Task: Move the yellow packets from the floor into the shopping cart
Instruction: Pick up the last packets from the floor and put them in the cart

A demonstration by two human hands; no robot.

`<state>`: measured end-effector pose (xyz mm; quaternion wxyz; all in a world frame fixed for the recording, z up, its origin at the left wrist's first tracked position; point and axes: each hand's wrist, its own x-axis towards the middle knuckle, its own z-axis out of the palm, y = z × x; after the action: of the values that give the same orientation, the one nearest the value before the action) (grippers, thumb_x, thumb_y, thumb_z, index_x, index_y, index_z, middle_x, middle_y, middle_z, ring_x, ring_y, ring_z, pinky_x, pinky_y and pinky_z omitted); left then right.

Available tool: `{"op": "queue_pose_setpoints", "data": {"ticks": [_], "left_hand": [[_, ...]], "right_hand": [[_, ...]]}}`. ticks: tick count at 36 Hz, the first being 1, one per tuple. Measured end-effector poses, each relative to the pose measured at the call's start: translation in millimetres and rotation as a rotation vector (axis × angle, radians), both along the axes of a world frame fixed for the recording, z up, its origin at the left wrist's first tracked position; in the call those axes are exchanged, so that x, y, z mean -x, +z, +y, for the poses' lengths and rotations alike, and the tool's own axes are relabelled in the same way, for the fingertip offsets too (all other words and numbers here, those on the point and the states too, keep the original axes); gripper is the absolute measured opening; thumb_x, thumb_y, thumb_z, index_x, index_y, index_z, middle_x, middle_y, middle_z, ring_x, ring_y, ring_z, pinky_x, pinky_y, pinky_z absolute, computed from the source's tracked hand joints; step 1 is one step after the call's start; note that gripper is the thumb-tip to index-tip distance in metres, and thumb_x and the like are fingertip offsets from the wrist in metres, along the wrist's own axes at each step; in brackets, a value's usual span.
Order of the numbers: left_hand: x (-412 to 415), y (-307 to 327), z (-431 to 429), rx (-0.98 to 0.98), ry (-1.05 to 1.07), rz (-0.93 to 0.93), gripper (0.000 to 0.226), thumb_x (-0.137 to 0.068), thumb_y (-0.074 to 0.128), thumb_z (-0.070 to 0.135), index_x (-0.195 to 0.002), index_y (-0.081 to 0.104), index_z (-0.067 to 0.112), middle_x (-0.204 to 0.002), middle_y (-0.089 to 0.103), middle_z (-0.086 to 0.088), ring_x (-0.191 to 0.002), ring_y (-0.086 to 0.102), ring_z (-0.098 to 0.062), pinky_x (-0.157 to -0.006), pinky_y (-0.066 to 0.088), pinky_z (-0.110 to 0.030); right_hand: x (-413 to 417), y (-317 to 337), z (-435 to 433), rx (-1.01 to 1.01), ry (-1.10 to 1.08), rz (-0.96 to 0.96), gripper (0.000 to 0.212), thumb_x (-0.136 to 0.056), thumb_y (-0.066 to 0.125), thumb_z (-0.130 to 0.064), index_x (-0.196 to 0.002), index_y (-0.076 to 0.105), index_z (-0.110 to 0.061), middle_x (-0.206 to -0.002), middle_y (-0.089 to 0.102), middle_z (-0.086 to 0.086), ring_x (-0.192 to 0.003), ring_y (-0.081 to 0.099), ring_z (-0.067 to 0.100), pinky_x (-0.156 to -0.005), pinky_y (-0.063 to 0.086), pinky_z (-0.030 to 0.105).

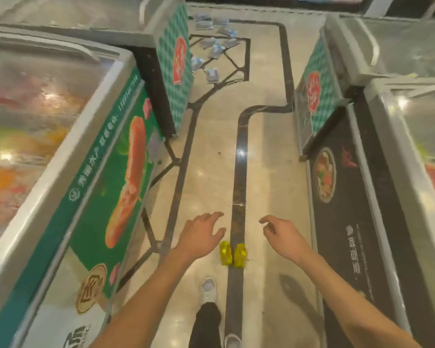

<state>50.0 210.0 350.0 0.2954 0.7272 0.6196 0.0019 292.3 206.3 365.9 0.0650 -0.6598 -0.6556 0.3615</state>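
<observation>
Two yellow packets lie side by side on the aisle floor, the left packet (pixel 225 252) on the beige tile and the right packet (pixel 240 255) on the dark floor stripe. My left hand (pixel 201 236) hovers just up and left of them, fingers spread, holding nothing. My right hand (pixel 284 234) hangs to their right, fingers loosely curled and apart, empty. Both hands are above the floor, not touching the packets. No shopping cart is in view.
Chest freezers wall the aisle: a green one (pixel 106 177) on the left, a black one (pixel 347 197) on the right, checkered ones farther back. Several blue-white packets (pixel 211 50) lie scattered far down the aisle. My white shoe (pixel 208 288) stands behind the yellow packets.
</observation>
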Motion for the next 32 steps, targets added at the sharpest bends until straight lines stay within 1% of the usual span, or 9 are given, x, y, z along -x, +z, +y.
{"op": "queue_pose_setpoints", "data": {"ticks": [5,7,9,12,16,19,26,30,32], "left_hand": [[-2,-68,35,0.087,-0.006,-0.015,0.048,-0.095,0.045,0.048,-0.14,0.043,0.031,-0.123,0.063,-0.003,-0.115,0.059,-0.027,-0.095,0.047,-0.039],[-1,-96,46,0.125,-0.02,-0.011,0.048,-0.096,0.046,0.046,-0.141,0.043,0.03,-0.123,0.063,-0.005,-0.114,0.058,-0.028,-0.094,0.047,-0.038],[0,-123,58,0.164,-0.027,-0.011,0.049,-0.097,0.046,0.045,-0.143,0.041,0.029,-0.125,0.061,-0.007,-0.116,0.057,-0.028,-0.095,0.046,-0.038],[1,-161,73,0.214,-0.026,-0.008,0.05,-0.097,0.045,0.045,-0.144,0.04,0.029,-0.127,0.06,-0.007,-0.118,0.056,-0.029,-0.096,0.046,-0.039],[-3,-222,81,0.302,-0.004,0.005,0.048,-0.098,0.044,0.044,-0.144,0.04,0.03,-0.129,0.059,-0.007,-0.119,0.056,-0.028,-0.098,0.046,-0.039],[-8,-272,76,0.382,0.009,0.007,0.049,-0.099,0.042,0.043,-0.145,0.038,0.029,-0.129,0.058,-0.007,-0.12,0.055,-0.027,-0.1,0.045,-0.04],[-29,-393,51,0.535,0.024,0.058,0.049,-0.095,0.045,0.04,-0.143,0.039,0.028,-0.125,0.058,-0.006,-0.118,0.056,-0.027,-0.098,0.047,-0.041],[-46,-461,50,0.575,0.062,0.044,0.049,-0.094,0.047,0.035,-0.142,0.04,0.028,-0.119,0.055,-0.008,-0.114,0.056,-0.028,-0.096,0.048,-0.039],[-53,-494,52,0.588,0.095,0.021,0.05,-0.094,0.049,0.035,-0.142,0.038,0.03,-0.116,0.053,-0.008,-0.111,0.057,-0.028,-0.094,0.049,-0.038]], "right_hand": [[9,-61,26,0.14,-0.02,-0.045,0.026,-0.092,0.047,-0.016,-0.114,0.062,-0.018,-0.082,0.066,0.004,-0.077,0.061,0.019,-0.07,0.042,0.025],[12,-87,35,0.18,-0.028,-0.056,0.025,-0.091,0.046,-0.017,-0.111,0.061,-0.019,-0.078,0.066,0.003,-0.075,0.062,0.021,-0.069,0.044,0.028],[14,-118,45,0.192,-0.028,-0.074,0.026,-0.09,0.045,-0.019,-0.109,0.062,-0.017,-0.073,0.067,0.006,-0.074,0.063,0.027,-0.07,0.049,0.034],[13,-163,56,0.231,-0.005,-0.128,0.024,-0.091,0.048,-0.018,-0.108,0.063,-0.017,-0.084,0.072,0.013,-0.085,0.066,0.034,-0.077,0.05,0.037],[10,-226,63,0.335,-0.001,-0.159,0.027,-0.092,0.047,-0.019,-0.114,0.061,-0.02,-0.101,0.071,0.014,-0.098,0.065,0.034,-0.079,0.048,0.036],[6,-280,63,0.424,0.003,-0.198,0.031,-0.092,0.046,-0.018,-0.118,0.061,-0.021,-0.111,0.07,0.012,-0.106,0.063,0.033,-0.084,0.047,0.034],[-8,-414,54,0.566,-0.005,-0.208,0.029,-0.092,0.046,-0.019,-0.116,0.06,-0.015,-0.104,0.071,0.014,-0.099,0.064,0.032,-0.081,0.047,0.032],[-8,-486,55,0.575,0.019,-0.224,0.034,-0.093,0.046,-0.02,-0.125,0.055,-0.014,-0.112,0.067,0.016,-0.108,0.059,0.033,-0.087,0.044,0.034],[-8,-520,54,0.56,0.031,-0.23,0.038,-0.094,0.047,-0.024,-0.131,0.05,-0.016,-0.108,0.064,0.015,-0.105,0.059,0.032,-0.086,0.044,0.035]]}}
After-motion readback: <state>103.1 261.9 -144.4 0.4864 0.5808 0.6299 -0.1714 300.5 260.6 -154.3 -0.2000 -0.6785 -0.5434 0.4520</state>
